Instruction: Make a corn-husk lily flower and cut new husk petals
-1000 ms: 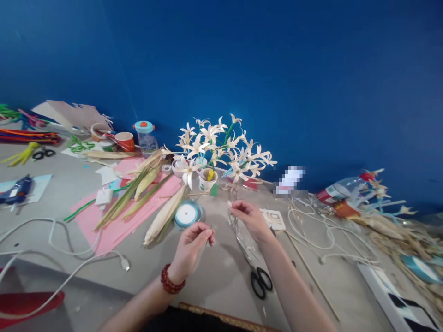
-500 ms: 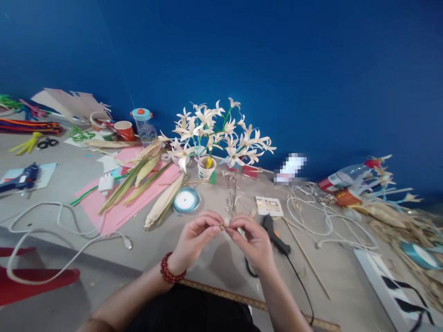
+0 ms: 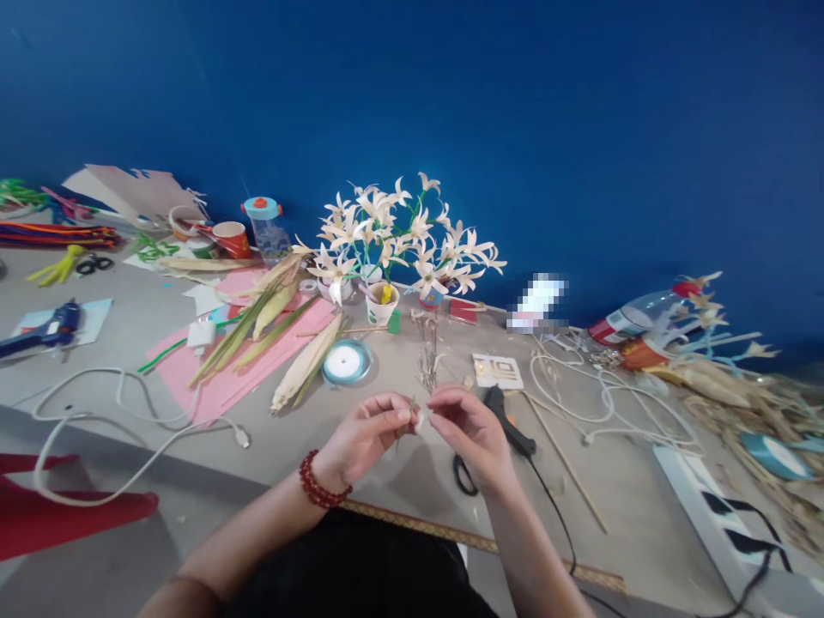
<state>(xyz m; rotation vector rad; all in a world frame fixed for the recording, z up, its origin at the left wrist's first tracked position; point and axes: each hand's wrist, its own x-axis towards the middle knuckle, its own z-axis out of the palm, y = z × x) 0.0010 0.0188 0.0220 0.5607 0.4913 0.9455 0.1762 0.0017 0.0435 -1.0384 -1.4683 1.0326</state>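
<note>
- Both hands meet over the near edge of the grey table (image 3: 399, 506), fingertips almost touching each other.
- The left hand (image 3: 364, 433), with a red bead bracelet (image 3: 320, 485) on the wrist, is pinched closed on a small pale piece (image 3: 420, 421), and a thin dry stalk sticks up out of the grip.
- The right hand (image 3: 469, 433) comes in from three o'clock, and its thumb and forefinger are nipped on the same pale piece.
- So the piece sits right between the two sets of fingertips, held up off the table; it is too small to make out in detail.
- At twelve o'clock from the hands a loose bunch of dry sprigs (image 3: 428, 365) lies on the table, and beyond it a spray of white paper flowers (image 3: 399, 236) stands against the blue wall (image 3: 515, 103).
- A paper cup (image 3: 381, 302) sits at the foot of the flowers.
- At eleven o'clock there is a spool of ribbon (image 3: 346, 361), with corn husks (image 3: 302, 369) just beside it lying partly on pink paper (image 3: 212, 390).
- At two o'clock, near the right hand, lies a black glue gun (image 3: 508, 421) with its cord trailing toward five o'clock.
- A black scissor handle (image 3: 462, 474) peeks out beneath the right wrist.
- Out at nine o'clock a white cable (image 3: 129, 429) loops across the table.
</note>
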